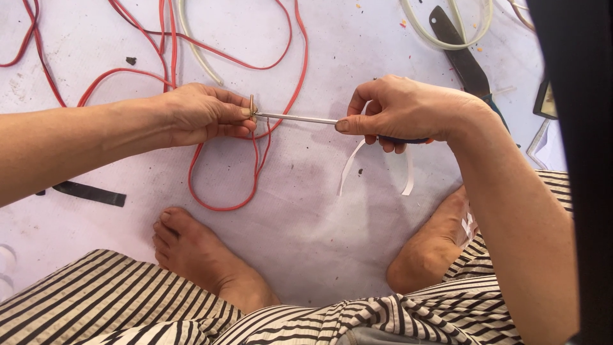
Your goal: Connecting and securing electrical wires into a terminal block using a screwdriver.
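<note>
My left hand [204,115] pinches a small brass screw [251,105] beside the red wire [220,206]; my right hand [402,112] is closed on the screwdriver [297,118], tip at the screw. A sideways push could slip the tip into my fingers [239,112].

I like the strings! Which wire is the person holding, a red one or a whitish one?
A red wire. The left hand pinches it against the screwdriver tip. The whitish wires lie untouched farther up the floor.

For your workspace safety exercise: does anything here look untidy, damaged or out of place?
Yes. Red wire sprawls in loose tangled loops across the white floor, and small scraps lie scattered about. The bare foot rests close to the wire.
</note>
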